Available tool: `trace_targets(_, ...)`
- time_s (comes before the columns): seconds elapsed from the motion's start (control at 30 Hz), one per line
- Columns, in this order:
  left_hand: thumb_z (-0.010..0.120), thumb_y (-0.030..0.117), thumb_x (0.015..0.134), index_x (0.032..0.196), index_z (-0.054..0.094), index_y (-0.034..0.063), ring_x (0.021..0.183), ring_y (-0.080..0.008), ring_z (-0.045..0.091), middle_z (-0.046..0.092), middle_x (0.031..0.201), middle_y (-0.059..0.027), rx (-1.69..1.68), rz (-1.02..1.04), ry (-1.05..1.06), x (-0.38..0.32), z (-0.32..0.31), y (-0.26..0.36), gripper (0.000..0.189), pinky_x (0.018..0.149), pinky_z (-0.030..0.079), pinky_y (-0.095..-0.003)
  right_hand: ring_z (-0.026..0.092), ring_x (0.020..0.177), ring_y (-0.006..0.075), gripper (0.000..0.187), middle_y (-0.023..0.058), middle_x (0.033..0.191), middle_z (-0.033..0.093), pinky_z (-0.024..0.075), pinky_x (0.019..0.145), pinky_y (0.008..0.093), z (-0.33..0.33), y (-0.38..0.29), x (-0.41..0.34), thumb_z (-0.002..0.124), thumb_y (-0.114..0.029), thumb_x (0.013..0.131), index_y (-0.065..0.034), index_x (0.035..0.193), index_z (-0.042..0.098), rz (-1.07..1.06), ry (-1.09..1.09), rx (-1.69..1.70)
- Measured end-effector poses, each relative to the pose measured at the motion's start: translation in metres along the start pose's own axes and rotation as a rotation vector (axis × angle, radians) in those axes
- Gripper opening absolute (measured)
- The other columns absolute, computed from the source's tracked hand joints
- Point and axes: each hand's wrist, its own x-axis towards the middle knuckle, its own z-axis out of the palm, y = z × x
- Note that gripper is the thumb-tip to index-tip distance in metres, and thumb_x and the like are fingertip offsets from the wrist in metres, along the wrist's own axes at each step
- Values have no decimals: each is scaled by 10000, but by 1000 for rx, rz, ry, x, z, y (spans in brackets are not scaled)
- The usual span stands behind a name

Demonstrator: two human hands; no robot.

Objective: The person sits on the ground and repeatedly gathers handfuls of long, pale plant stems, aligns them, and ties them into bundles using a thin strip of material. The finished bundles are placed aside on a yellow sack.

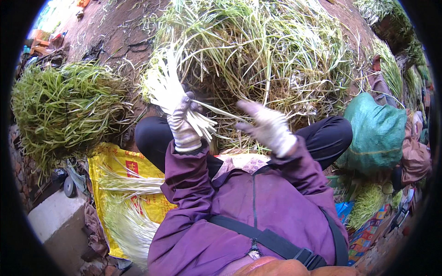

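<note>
My left hand [184, 117], in a striped knit glove, grips a bunch of pale, chive-like stalks [165, 81]. Their white ends stick out below the fist, and the leafy ends fan up to the left. My gloved right hand [266, 122] is blurred, with thumb and fingers apart. One thin stalk [221, 111] stretches from the left fist to between the right thumb and fingers; whether they touch it cannot be told. Beyond both hands lies a large heap of long green and yellowing leaves [262, 51].
A dense green pile [69, 110] sits at left. Sorted pale bunches [129, 224] lie on a yellow printed sack [115, 162], beside a concrete block [57, 214]. A stuffed green woven sack [374, 134] stands by my right knee. Another person's sleeve [378, 86] appears at right.
</note>
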Motion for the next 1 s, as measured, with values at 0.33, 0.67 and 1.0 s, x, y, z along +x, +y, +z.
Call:
trace_targets(0.33, 707, 15, 815, 1145, 544, -4, 694, -159, 627, 658, 904, -121, 469, 25, -5, -12, 3, -25, 368, 658, 559, -295, 598, 594, 216, 184, 101, 706, 629, 475, 549, 334, 19, -13, 8, 601, -192, 919, -37, 1004, 651, 295, 38, 347)
trace_targets(0.67, 726, -2, 780, 955, 620, -51, 689, -193, 632, 653, 778, -106, 601, 86, 78, -10, 1, -32, 211, 662, 529, -302, 666, 799, 368, 213, 186, 868, 682, 541, 660, 432, 42, 75, 9, 560, -224, 876, -75, 942, 697, 688, -661, -308)
trace_targets(1.0, 721, -6, 789, 952, 595, -36, 615, -167, 610, 621, 749, -89, 486, -77, 119, -4, 5, -41, 208, 577, 515, -270, 646, 872, 305, 416, 138, 922, 690, 485, 802, 393, 52, 126, -36, 602, -468, 847, -104, 1033, 679, 957, -377, -124)
